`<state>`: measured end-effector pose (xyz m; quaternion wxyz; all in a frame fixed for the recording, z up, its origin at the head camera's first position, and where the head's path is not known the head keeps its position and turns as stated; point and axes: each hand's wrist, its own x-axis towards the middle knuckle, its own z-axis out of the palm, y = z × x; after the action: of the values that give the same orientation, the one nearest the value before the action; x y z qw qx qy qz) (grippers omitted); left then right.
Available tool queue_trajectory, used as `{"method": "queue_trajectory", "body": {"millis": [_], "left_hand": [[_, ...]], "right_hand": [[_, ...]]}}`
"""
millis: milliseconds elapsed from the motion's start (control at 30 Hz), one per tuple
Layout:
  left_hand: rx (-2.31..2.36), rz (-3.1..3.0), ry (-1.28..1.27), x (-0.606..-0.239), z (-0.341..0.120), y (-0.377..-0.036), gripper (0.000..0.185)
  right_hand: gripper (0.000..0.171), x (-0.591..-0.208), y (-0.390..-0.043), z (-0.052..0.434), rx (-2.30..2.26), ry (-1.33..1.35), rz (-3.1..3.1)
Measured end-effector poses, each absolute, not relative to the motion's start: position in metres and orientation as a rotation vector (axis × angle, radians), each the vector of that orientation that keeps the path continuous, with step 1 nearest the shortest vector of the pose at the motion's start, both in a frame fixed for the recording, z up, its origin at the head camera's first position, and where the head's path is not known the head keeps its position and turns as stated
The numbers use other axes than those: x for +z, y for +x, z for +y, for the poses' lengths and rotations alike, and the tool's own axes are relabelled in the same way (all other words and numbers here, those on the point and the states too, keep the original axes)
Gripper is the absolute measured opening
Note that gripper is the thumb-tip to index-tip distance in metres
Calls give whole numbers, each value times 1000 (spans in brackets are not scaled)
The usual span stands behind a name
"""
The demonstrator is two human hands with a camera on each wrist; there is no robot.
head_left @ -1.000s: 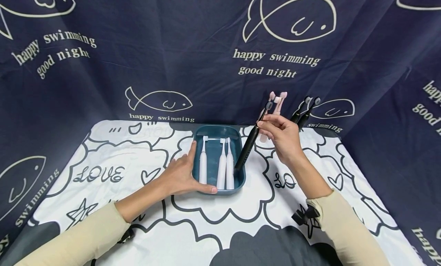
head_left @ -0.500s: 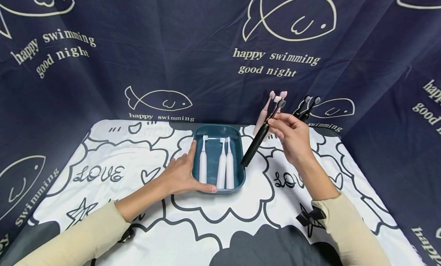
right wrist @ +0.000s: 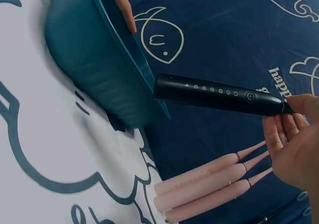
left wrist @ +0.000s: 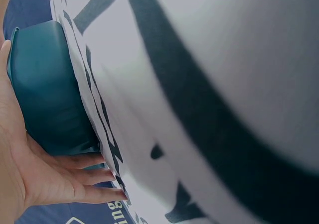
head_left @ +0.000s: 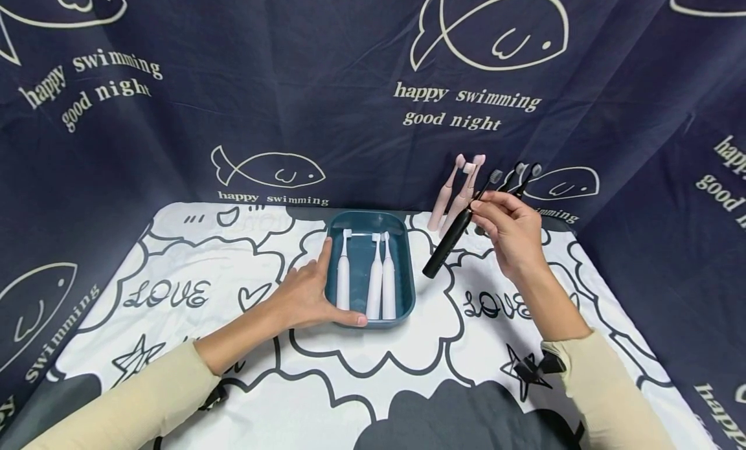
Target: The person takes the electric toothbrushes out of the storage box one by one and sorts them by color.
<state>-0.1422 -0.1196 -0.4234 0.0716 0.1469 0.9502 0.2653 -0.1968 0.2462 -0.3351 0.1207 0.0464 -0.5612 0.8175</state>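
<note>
1. Right hand [head_left: 513, 233] pinches the black toothbrush [head_left: 451, 243] at its neck; it hangs tilted in the air, right of the teal tray [head_left: 408, 288], clear of the worktop [head_left: 408, 372].
2. Left hand [head_left: 305, 294], fingers spread flat, rests against the tray's left wall, thumb along the near rim.
3. Three white toothbrushes [head_left: 373, 278] lie in the tray.
4. Pink toothbrushes [head_left: 451, 191] and black ones [head_left: 521, 178] lean on the backdrop [head_left: 291, 81] just behind the held toothbrush.

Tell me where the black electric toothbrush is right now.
In the head view the black toothbrush hangs tilted in the right hand, held by its neck, right of the teal tray and before the pink toothbrushes.
</note>
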Motion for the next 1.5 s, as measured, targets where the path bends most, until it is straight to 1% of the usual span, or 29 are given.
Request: {"method": "queue_trajectory", "body": {"millis": [267, 533, 733, 1033, 1367, 1500], "left_hand": [[793, 2851, 446, -422, -119, -142, 176], [798, 2853, 449, -422, -119, -142, 177], [790, 2850, 443, -422, -119, -142, 177], [773, 2849, 429, -422, -118, -142, 177], [785, 2847, 433, -422, -119, -142, 177], [785, 2846, 431, -422, -119, -142, 176]], "right_hand": [[21, -335, -200, 258, 2344, 152, -1647], [22, -340, -207, 270, 2280, 169, -1659], [24, -344, -212, 278, 2248, 137, -1656], [18, -348, -220, 287, 2232, 78, -1624], [19, -355, -227, 293, 2115, 63, -1666], [17, -358, -231, 295, 2085, 43, -1681]]}}
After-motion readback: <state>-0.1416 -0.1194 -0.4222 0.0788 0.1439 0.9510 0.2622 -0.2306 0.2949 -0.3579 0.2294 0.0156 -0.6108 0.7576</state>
